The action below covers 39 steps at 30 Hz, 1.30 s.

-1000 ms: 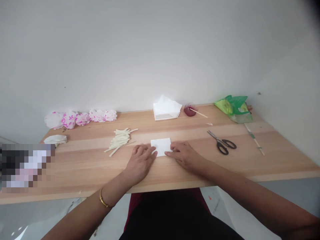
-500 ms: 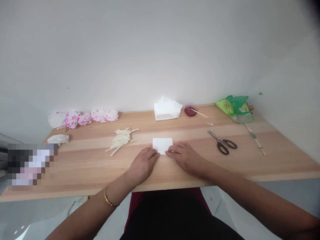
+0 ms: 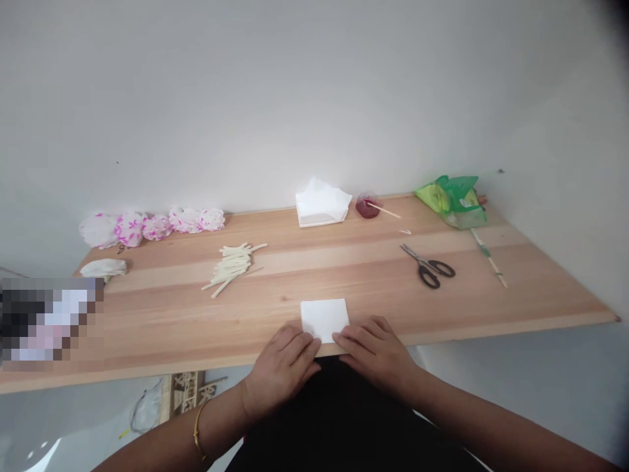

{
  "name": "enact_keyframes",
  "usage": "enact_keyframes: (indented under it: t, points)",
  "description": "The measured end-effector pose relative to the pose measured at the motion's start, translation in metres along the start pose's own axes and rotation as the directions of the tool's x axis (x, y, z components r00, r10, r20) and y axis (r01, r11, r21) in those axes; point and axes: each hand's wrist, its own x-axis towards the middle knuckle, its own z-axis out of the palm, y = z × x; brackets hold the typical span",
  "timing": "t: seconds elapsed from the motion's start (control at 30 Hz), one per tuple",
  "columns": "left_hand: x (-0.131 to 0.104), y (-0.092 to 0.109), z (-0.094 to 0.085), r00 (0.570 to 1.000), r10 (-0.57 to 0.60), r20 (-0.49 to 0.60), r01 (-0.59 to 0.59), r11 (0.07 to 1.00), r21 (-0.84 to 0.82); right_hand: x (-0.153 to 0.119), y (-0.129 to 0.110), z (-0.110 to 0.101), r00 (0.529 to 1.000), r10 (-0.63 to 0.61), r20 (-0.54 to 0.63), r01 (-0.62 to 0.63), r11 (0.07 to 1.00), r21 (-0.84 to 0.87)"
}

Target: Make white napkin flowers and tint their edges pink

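Note:
A flat square of folded white tissue [image 3: 324, 318] lies at the table's front edge. My left hand [image 3: 285, 364] closes on its near left corner, fingertips on top and thumb tucked lower. On the near right corner, my right hand [image 3: 376, 351] does the same with its fingers bent together. The undersides of both grips are hidden. Left of the tissue lies a pile of pale cream sticks [image 3: 233, 263]. To the right rest scissors [image 3: 428, 267] with black handles, blades partly apart.
Along the wall stand a tissue pack [image 3: 322, 213], a dark red bundle with a stick [image 3: 367, 207], a green plastic bag [image 3: 455, 202] and white-and-pink tissue puffs [image 3: 152, 227]. A thin stick with green bands [image 3: 489, 259] lies at right. A white wad [image 3: 103, 267] sits at left.
Both hands have drawn the folded tissue toward me, to the table's front edge. The camera view has shifted slightly. Other things on the table have stayed put.

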Motion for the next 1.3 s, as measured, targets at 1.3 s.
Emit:
enact_keyframes:
  t: [1.3]
  points:
    - [0.088, -0.088, -0.017, 0.799, -0.499, 0.334, 0.557, 0.824, -0.101, 0.125, 0.092, -0.019, 0.903, 0.206, 0.378, -0.358, 0.845, 0.396]
